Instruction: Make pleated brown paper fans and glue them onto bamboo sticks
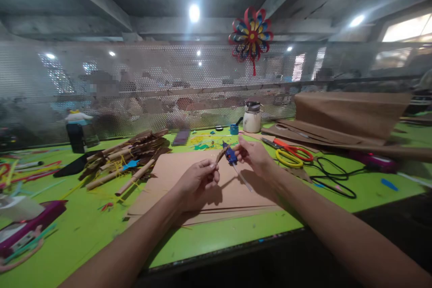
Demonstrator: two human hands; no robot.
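Observation:
Between the fingertips of my left hand [202,175] is a small brown paper piece [222,153], pinched and tilted upward. My right hand [254,155] is closed at a small blue glue gun [231,155], its handle side toward my fingers. A pale glue stick [245,180] sticks out of the gun's back end, slanting down to the right. The gun's nozzle is close beside the paper piece; whether they touch I cannot tell. Below both hands lies a stack of brown paper sheets [168,180].
Rolled brown paper tubes [118,166] are heaped left on the green table [202,252]. Orange-handled scissors [297,148], yellow-handled scissors [286,158] and a black cord [332,180] lie right. Behind stand a white jar [252,119] and a mesh screen [151,85] with a paper flower [251,36].

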